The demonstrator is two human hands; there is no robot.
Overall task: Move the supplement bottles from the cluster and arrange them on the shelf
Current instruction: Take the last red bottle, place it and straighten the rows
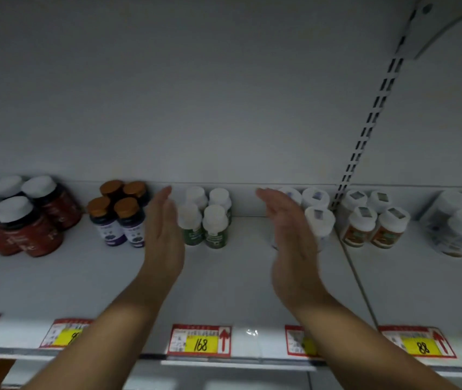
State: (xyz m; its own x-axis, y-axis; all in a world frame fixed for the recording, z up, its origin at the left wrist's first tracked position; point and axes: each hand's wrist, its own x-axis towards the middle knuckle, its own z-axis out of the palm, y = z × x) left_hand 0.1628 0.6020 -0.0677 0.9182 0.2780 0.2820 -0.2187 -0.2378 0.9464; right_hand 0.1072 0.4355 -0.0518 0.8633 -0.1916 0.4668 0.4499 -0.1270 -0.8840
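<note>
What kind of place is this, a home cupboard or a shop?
Most likely a shop. Price tags line the shelf edge, supplement bottles stand grouped by product, and a slotted upright carries the shelving.

Dim, greyish light throughout — the back panel fades to shadow. A small glare spot sits on the shelf edge. Bottle labels are soft, perhaps motion-blurred — edges bow with wide-angle distortion.

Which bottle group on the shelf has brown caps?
The four purple-labelled bottles, just left of the left hand. Every other group has white caps.
</note>
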